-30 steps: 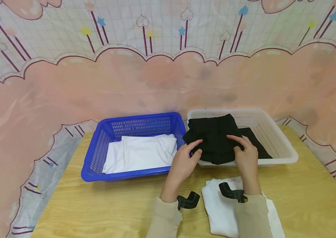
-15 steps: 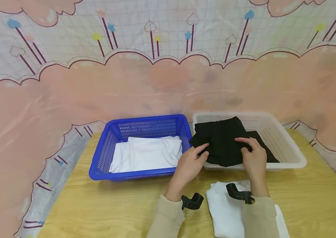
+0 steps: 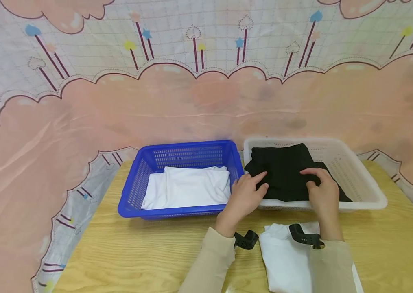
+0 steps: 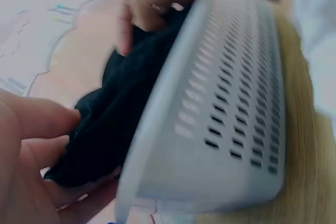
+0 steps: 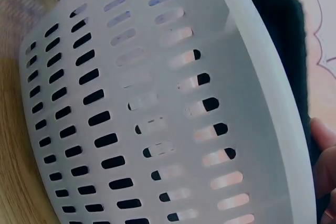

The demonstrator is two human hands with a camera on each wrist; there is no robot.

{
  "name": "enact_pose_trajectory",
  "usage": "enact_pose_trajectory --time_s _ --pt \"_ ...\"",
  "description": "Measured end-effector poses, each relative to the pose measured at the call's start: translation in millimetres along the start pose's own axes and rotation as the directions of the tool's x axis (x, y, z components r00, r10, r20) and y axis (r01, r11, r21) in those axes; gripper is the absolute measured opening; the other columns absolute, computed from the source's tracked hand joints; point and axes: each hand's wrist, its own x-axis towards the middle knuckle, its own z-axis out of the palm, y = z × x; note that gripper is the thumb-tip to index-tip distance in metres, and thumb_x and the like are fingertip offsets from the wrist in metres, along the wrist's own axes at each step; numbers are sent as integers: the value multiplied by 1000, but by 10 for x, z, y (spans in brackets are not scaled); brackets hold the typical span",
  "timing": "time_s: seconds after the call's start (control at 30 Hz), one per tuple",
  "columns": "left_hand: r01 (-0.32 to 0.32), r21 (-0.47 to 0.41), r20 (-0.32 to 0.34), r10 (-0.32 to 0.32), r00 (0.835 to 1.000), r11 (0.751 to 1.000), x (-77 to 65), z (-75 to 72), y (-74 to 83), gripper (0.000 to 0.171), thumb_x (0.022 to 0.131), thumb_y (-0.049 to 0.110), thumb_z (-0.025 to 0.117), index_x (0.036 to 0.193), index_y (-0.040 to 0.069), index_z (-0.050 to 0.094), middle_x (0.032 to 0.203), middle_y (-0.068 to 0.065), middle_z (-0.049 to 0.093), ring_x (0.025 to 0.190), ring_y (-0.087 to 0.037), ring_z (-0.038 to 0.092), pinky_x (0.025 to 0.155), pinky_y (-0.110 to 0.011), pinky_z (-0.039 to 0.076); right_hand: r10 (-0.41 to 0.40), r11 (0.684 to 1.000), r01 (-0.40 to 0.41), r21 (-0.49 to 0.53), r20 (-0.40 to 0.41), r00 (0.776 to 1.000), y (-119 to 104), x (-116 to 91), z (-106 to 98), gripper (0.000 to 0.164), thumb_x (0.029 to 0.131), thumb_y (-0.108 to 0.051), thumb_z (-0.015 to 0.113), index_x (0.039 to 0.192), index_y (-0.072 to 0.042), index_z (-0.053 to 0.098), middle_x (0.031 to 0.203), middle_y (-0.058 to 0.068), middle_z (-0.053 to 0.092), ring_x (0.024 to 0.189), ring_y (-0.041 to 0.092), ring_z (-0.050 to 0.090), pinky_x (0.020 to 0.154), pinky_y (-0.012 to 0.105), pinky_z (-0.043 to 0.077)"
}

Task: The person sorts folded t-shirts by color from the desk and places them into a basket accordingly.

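A folded black garment (image 3: 285, 173) lies in the left part of the white plastic basket (image 3: 369, 183), over another black piece of cloth (image 3: 344, 197). My left hand (image 3: 243, 197) grips its near left side; in the left wrist view, fingers (image 4: 50, 119) show on top of the fabric and others beneath. At the near right side, my right hand (image 3: 324, 197) holds the same garment, index finger stretched over the cloth and thumb bent below it. The basket's slotted wall (image 5: 121, 124) fills most of the right wrist view, with only fingertips showing at its right edge.
To the left stands a blue basket (image 3: 133, 195) with folded white cloth (image 3: 191, 187) in it. Another folded white garment (image 3: 287, 260) lies on the wooden table (image 3: 147, 256) under my right forearm. A patterned curtain (image 3: 191, 101) hangs behind.
The head view has swung left, so everything sits further right in it. The black garment has settled slightly lower behind the basket's near rim, with both hands staying on it.
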Motion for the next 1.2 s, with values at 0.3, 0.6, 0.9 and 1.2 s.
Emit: enact_pose_trajectory --time_s 0.3,0.6,0.9,1.2 --pt "-75 279 12 74 997 957 110 149 69 42 93 29 47 134 28 41 109 -1 54 115 -18 37 102 -54 9 65 997 -62 45 -51 997 84 2 -36 36 83 5 45 106 -12 66 131 6 45 125 22 33 97 48 28" --pt "-99 400 55 83 995 911 167 228 84 42 92 40 44 132 28 44 110 4 56 115 -17 40 102 -53 10 20 997 -24 -74 -49 999 109 24 -44 38 82 6 42 105 -10 66 125 11 50 120 30 40 87 48 35" --pt "-115 532 86 82 993 839 165 308 86 41 92 45 39 128 29 50 111 6 59 111 -15 45 103 -53 9 -28 969 19 -248 -32 999 107 -18 35 31 83 -1 45 101 -12 68 121 15 52 103 40 49 76 52 39" --pt "-119 559 89 83 993 820 184 336 83 43 93 48 32 127 29 51 109 6 59 107 -15 48 103 -53 8 -15 956 24 -294 33 999 74 -38 12 25 87 -9 47 100 -11 68 115 19 50 95 40 51 71 53 39"
